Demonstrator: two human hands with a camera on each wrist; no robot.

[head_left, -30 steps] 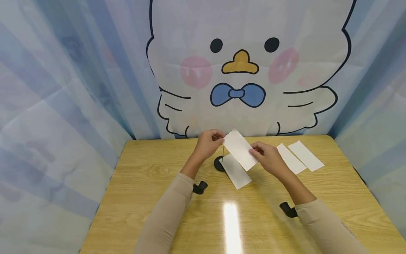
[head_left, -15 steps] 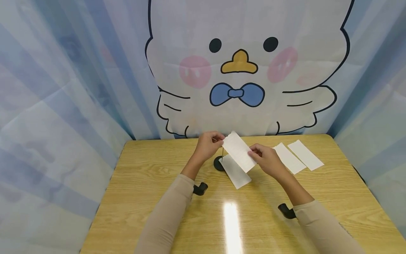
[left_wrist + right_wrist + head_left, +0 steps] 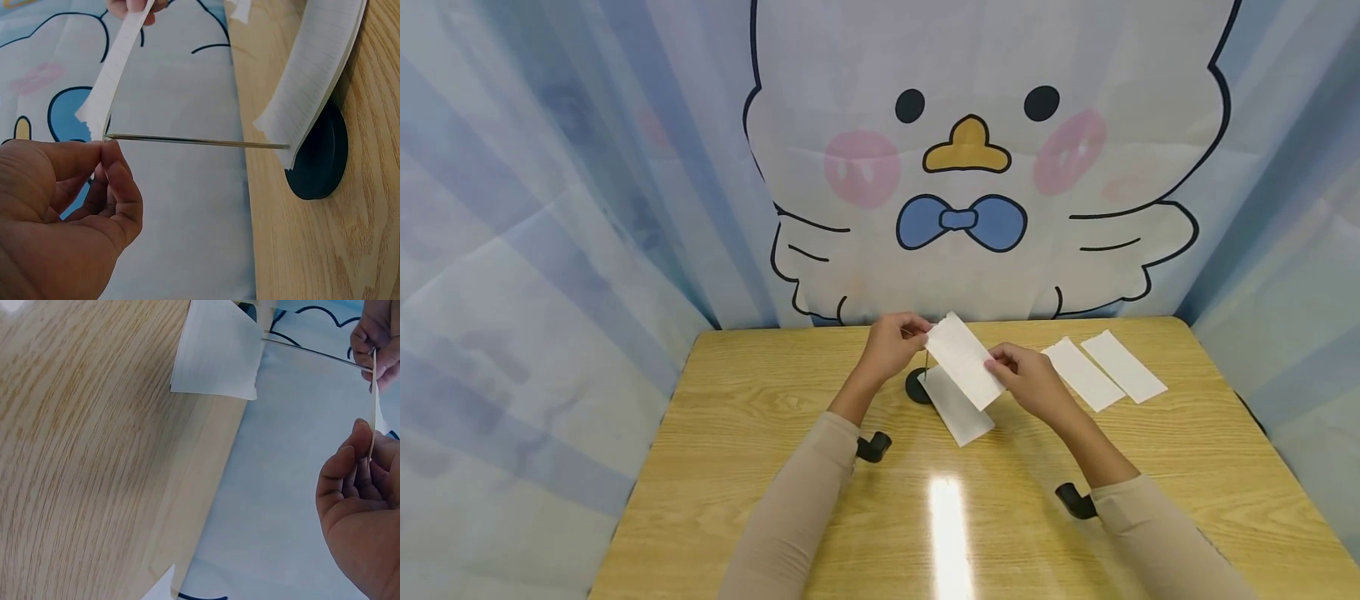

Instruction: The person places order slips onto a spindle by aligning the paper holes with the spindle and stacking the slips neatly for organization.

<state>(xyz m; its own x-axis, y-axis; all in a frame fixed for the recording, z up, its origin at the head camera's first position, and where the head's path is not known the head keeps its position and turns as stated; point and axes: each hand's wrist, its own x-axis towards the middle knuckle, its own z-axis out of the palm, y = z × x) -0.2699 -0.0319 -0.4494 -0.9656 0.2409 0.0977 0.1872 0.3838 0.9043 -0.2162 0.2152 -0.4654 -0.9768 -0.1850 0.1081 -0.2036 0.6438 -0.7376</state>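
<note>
My left hand [image 3: 891,343] pinches the torn-edged corner of a white paper slip [image 3: 964,362] between thumb and fingers. The slip's right edge is pinched by my right hand [image 3: 1032,379], so it hangs tilted above the table. Below it stands a bill spike with a round black base [image 3: 916,387] and a thin metal rod [image 3: 200,142]. The rod's tip is at the slip's corner, close to my left fingertips; whether it has pierced the paper I cannot tell. Several paper slips [image 3: 315,69] are on the rod down by the base.
Two more white slips, one [image 3: 1084,375] partly beside my right hand and another [image 3: 1124,367], lie at the right on the wooden table [image 3: 760,500]. A curtain with a cartoon bird [image 3: 970,283] hangs right behind the table's back edge.
Both hands and the held slip have lowered slightly toward the spike, the right hand also drifting a little left. The slips on the spike and on the table stay put.
</note>
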